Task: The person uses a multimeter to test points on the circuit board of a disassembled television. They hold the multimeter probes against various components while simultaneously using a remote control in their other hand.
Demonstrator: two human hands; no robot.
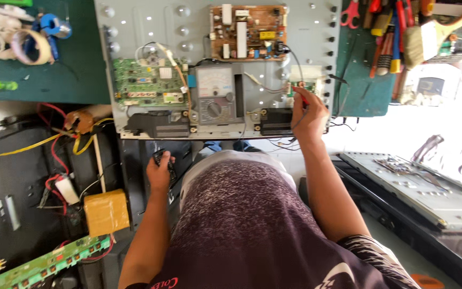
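1. The analog multimeter (216, 94) lies on the grey metal back panel (151, 27) of an opened flat-screen set; every place below is given from this meter.

2. The right hand (308, 115) is right of the meter, near the panel's right edge. It is closed around a red test probe (301, 96), whose tip rests on or just above a small green board (307, 86). I judge the main risk here: if the tip slides across neighbouring contacts it could bridge them, and the pictures do not show whether the set is powered.

3. The left hand (159, 172) is below and left of the meter, off the panel's lower edge, curled around a small black remote control (164, 161). With attention split between both hands, the probe could wander unnoticed.

4. The brown power supply board (248, 32) sits above the meter. A black lead (297, 61) runs from it down toward the right hand; a tug on it could jerk the probe.

5. The green main board (148, 83) lies just left of the meter, with thin wires looped over it that a sleeve or a lead might snag.

6. The meter rests loose over the panel; pulled by its leads, it could slide onto the black speaker (157, 124) below left.
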